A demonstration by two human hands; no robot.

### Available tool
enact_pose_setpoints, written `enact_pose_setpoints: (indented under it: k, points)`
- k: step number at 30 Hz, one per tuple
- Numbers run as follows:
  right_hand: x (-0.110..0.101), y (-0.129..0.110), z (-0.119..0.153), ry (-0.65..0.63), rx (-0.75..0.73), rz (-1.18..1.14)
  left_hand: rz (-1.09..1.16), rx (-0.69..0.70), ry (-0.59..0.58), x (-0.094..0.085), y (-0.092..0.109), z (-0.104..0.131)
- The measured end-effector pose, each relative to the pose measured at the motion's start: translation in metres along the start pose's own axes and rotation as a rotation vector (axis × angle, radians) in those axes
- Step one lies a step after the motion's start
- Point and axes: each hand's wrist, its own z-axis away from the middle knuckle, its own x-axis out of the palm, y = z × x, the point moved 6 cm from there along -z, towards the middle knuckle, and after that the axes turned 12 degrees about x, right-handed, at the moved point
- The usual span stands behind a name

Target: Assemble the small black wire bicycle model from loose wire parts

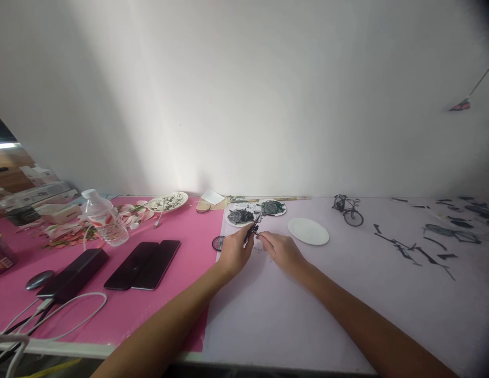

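Note:
Fingers of my left hand [235, 251] are wrapped round a dark model bicycle frame [252, 231] with handlebars pointing up and away. My right hand [282, 251] pinches at the lower right of the same frame; whether a small part sits between its fingertips is too small to tell. A loose black model wheel [218, 243] lies left of my left hand, partly hidden by it. Behind my hands, a white plate [227, 220] holds dark wheels, and another plate [282, 211] carries dark green parts. An assembled model bicycle [349, 210] stands at the back right.
A white oval plate [308, 231] lies right of my hands. Flat black parts [413, 249] are spread at the far right. On the pink side are two phones [142, 265], a power strip [73, 275] with cables, a water bottle [106, 220] and a plate [184, 198] of pale bits.

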Motion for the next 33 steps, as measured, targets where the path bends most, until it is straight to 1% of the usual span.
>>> enact_pose_setpoints:
  k: [6,12,20,28,33]
  points:
    - [0.0014,0.0002,0.0029,-0.097,0.068,-0.136,-0.019,-0.017,-0.014,0.0005,-0.0007,0.0013]
    - [0.0014,0.0021,0.0023,-0.159,0.124,-0.227,-0.025,-0.014,-0.038,0.0021,-0.0021,0.0012]
    - [0.0039,-0.0005,0.0024,-0.167,0.127,-0.202,0.006,-0.02,-0.017,0.0019,-0.0005,0.0005]
    - [0.0036,-0.0028,0.0011,-0.129,0.139,-0.174,0.048,-0.024,0.002,0.0036,-0.0028,0.0007]
    - [0.0033,-0.003,0.0012,-0.127,0.145,-0.185,0.046,-0.027,-0.001,0.0032,-0.0023,0.0007]
